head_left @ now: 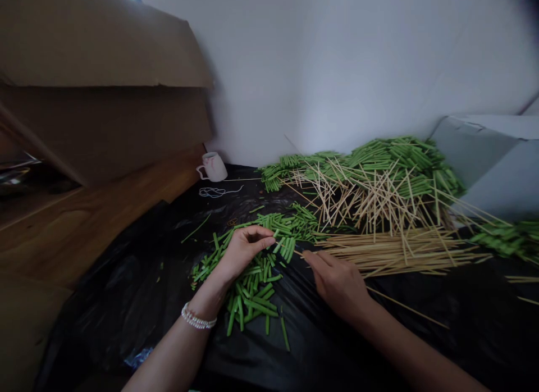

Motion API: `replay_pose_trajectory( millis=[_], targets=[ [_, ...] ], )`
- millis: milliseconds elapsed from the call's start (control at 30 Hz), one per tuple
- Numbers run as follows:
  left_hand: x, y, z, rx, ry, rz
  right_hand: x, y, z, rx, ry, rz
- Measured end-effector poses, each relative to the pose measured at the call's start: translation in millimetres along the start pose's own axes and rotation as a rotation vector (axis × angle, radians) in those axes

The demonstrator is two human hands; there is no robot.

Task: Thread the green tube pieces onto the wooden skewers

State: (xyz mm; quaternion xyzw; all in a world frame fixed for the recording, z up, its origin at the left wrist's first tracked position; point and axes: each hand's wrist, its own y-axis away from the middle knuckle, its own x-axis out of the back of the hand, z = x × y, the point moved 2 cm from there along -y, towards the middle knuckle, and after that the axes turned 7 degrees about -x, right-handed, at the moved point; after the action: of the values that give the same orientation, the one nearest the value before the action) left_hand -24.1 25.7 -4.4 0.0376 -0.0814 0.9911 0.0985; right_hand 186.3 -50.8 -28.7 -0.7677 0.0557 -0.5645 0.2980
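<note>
Thumb and fingertips of my left hand (246, 247) are pinched on a short cut green stem piece (276, 233). My right hand (339, 279) is closed around a thin wooden skewer (298, 253), whose tip end points left toward my left hand. Several green pieces (288, 249) sit side by side at that end and look threaded on it. Below and around my left hand lies a loose pile of cut green stems (252, 302) on black plastic sheeting (320, 347). Another length of skewer (408, 308) shows right of my right hand; I cannot tell whether it is the same one.
Bare skewers (391, 254) lie bundled at right. Behind them, more skewers cross in front of heaped green pieces (391, 156) along the wall. A white mug (214, 167) and looped string (217, 192) are at back left. Cardboard boxes (101, 117) stand left, a pale box (488, 156) right.
</note>
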Motion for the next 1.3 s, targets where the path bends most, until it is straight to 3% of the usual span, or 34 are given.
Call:
replay_pose_trajectory(
  millis=[500, 1067, 1300],
  targets=[
    [-0.4, 0.0, 0.4, 0.007, -0.009, -0.016, 0.6, -0.5, 0.1, -0.003, 0.012, 0.009],
    [-3.9, -0.7, -5.0, -0.020, -0.006, -0.039, -1.6, 0.7, -1.9, -0.050, 0.007, -0.075],
    [-0.4, -0.1, -0.3, -0.025, 0.002, -0.024, 2.6, -1.9, -3.4, -0.025, 0.007, 0.013]
  ],
)
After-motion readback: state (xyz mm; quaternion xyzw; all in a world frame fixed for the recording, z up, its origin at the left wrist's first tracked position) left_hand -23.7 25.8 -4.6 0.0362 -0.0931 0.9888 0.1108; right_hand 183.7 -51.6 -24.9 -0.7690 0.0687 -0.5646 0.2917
